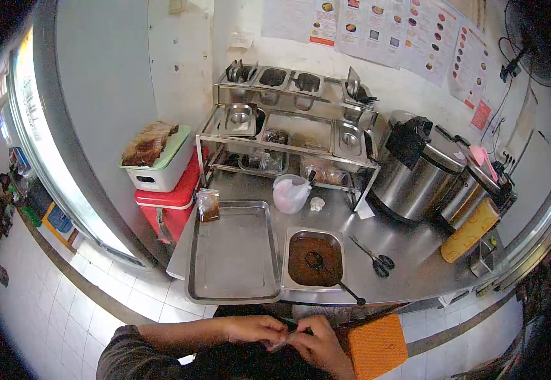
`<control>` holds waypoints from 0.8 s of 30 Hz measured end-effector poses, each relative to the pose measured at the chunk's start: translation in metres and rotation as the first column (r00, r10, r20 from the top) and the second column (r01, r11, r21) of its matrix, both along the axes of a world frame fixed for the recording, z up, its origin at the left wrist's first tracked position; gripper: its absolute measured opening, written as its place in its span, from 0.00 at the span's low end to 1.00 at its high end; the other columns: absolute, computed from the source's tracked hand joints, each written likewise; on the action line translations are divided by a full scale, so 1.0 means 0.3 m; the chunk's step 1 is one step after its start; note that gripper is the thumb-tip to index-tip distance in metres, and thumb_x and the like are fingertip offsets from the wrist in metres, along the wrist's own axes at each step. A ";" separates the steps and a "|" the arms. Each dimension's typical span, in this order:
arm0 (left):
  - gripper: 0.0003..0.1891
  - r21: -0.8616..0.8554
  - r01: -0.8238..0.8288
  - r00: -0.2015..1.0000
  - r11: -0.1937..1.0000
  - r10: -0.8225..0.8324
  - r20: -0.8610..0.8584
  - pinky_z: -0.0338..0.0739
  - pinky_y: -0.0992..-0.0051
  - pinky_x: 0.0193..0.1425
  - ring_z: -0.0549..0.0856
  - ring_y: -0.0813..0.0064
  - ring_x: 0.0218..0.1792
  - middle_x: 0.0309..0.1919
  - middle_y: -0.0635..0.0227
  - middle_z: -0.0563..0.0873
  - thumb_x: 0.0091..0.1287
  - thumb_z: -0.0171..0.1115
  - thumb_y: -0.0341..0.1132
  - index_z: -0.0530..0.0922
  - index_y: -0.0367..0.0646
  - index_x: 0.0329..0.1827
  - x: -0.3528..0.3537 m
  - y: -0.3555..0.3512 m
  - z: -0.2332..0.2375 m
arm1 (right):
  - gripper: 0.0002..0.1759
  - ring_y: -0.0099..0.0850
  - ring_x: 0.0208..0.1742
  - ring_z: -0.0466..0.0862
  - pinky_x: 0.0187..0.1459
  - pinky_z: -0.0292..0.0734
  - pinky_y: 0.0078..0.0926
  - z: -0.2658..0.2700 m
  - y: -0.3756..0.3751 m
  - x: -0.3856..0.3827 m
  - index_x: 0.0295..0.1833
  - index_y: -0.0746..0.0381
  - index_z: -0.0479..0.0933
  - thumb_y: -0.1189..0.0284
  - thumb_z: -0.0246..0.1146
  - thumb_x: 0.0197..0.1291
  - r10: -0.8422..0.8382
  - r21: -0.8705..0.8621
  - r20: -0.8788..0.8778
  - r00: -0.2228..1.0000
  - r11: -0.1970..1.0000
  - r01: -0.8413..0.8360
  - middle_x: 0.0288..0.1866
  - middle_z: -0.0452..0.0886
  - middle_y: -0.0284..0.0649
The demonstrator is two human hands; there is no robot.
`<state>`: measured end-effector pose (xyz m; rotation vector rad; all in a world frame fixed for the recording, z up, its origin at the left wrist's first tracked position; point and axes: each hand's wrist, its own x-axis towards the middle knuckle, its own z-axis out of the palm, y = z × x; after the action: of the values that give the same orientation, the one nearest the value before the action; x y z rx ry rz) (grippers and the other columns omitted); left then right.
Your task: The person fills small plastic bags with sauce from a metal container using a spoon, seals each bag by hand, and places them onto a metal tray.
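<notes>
Close to my body, below the counter's front edge, my left hand (259, 329) and my right hand (316, 345) meet with fingers pinched together. Between them shows a bit of thin clear plastic (279, 346), like part of a small bag; most of it is hidden by the fingers. Just beyond stands a square steel pan (286, 253) of dark brown sauce (316, 244), a ladle (352, 294) in it with its handle over the front rim. Left of it lies a large steel tray (234, 253), a filled clear bag (209, 206) of brown sauce at its far left corner.
Black-handled scissors (380, 263) lie right of the pan. Behind are a white plastic jug (291, 194) and a steel rack (294, 149) of containers. Large steel urns (414, 177) and a yellow roll (470, 230) stand right. A red cooler (166, 202) is left; an orange stool (378, 345) below.
</notes>
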<state>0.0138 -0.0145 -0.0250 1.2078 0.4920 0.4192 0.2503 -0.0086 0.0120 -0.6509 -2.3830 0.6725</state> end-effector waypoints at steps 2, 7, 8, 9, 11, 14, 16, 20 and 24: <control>0.19 0.146 0.044 0.976 0.988 -0.011 -0.215 0.75 0.69 0.44 0.79 0.75 0.36 0.31 0.69 0.82 0.75 0.57 0.49 0.80 0.40 0.39 -0.011 0.006 0.028 | 0.13 0.42 0.50 0.80 0.51 0.77 0.40 0.007 0.000 -0.002 0.43 0.56 0.84 0.77 0.73 0.51 0.055 0.005 0.056 0.997 0.998 -0.055 0.51 0.79 0.40; 0.16 0.537 0.121 0.887 0.835 0.151 -0.435 0.77 0.60 0.38 0.84 0.60 0.31 0.28 0.54 0.83 0.69 0.61 0.45 0.82 0.39 0.38 -0.013 0.002 0.053 | 0.10 0.48 0.54 0.74 0.55 0.72 0.44 0.071 -0.014 -0.041 0.44 0.62 0.78 0.80 0.66 0.56 0.174 0.012 0.030 0.984 0.985 -0.174 0.51 0.76 0.43; 0.15 0.584 0.132 0.865 0.801 0.195 -0.463 0.77 0.58 0.38 0.84 0.56 0.32 0.28 0.52 0.83 0.68 0.62 0.44 0.82 0.39 0.37 -0.010 -0.001 0.040 | 0.11 0.48 0.55 0.73 0.56 0.72 0.45 0.082 -0.014 -0.040 0.44 0.62 0.78 0.80 0.66 0.55 0.186 -0.003 0.040 0.982 0.982 -0.186 0.52 0.76 0.43; 0.14 0.628 0.145 0.840 0.765 0.240 -0.487 0.78 0.57 0.39 0.85 0.52 0.33 0.29 0.51 0.83 0.66 0.63 0.43 0.82 0.40 0.36 -0.007 -0.002 0.055 | 0.11 0.49 0.57 0.72 0.57 0.71 0.45 0.094 -0.015 -0.037 0.44 0.61 0.78 0.80 0.66 0.54 0.199 -0.018 0.049 0.979 0.980 -0.198 0.52 0.75 0.43; 0.14 0.748 0.024 0.792 0.663 0.444 -0.418 0.77 0.55 0.39 0.84 0.48 0.33 0.28 0.49 0.83 0.64 0.62 0.42 0.80 0.37 0.32 -0.036 0.011 0.106 | 0.09 0.48 0.54 0.73 0.55 0.72 0.44 0.119 -0.009 -0.038 0.43 0.62 0.78 0.81 0.66 0.55 0.197 -0.006 0.044 0.979 0.980 -0.197 0.50 0.76 0.44; 0.12 0.770 -0.026 0.765 0.638 0.508 -0.395 0.77 0.52 0.41 0.84 0.47 0.34 0.27 0.51 0.83 0.63 0.62 0.41 0.80 0.39 0.31 -0.046 0.016 0.130 | 0.09 0.44 0.47 0.78 0.50 0.76 0.39 0.129 -0.006 -0.048 0.44 0.61 0.79 0.79 0.67 0.56 0.168 0.032 0.062 0.984 0.985 -0.170 0.46 0.79 0.43; 0.11 0.740 -0.037 0.764 0.672 0.496 -0.413 0.78 0.51 0.42 0.85 0.47 0.35 0.28 0.52 0.83 0.63 0.61 0.40 0.80 0.41 0.32 -0.039 0.016 0.127 | 0.16 0.41 0.48 0.81 0.50 0.80 0.37 0.106 0.003 -0.053 0.48 0.55 0.82 0.75 0.71 0.53 0.198 0.010 0.173 0.965 0.979 -0.203 0.50 0.81 0.39; 0.11 0.757 0.012 0.704 0.653 0.532 -0.470 0.79 0.51 0.43 0.85 0.47 0.36 0.32 0.52 0.84 0.63 0.61 0.41 0.80 0.41 0.32 -0.024 0.012 0.132 | 0.15 0.40 0.47 0.83 0.48 0.83 0.35 0.088 -0.002 -0.070 0.49 0.56 0.80 0.73 0.68 0.55 0.017 0.094 0.357 0.934 0.994 -0.054 0.50 0.83 0.39; 0.12 0.685 0.199 0.546 0.701 0.501 -0.672 0.79 0.52 0.50 0.84 0.46 0.45 0.42 0.50 0.84 0.61 0.64 0.40 0.80 0.42 0.42 -0.006 0.024 0.190 | 0.13 0.41 0.48 0.85 0.46 0.84 0.36 0.095 0.005 -0.054 0.48 0.58 0.81 0.73 0.68 0.56 0.045 0.064 0.392 0.919 0.995 -0.076 0.51 0.83 0.39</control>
<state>0.0120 -0.0074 0.0321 2.1491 1.4005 0.1397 0.2342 -0.0071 0.0406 -0.7358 -2.7925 0.5065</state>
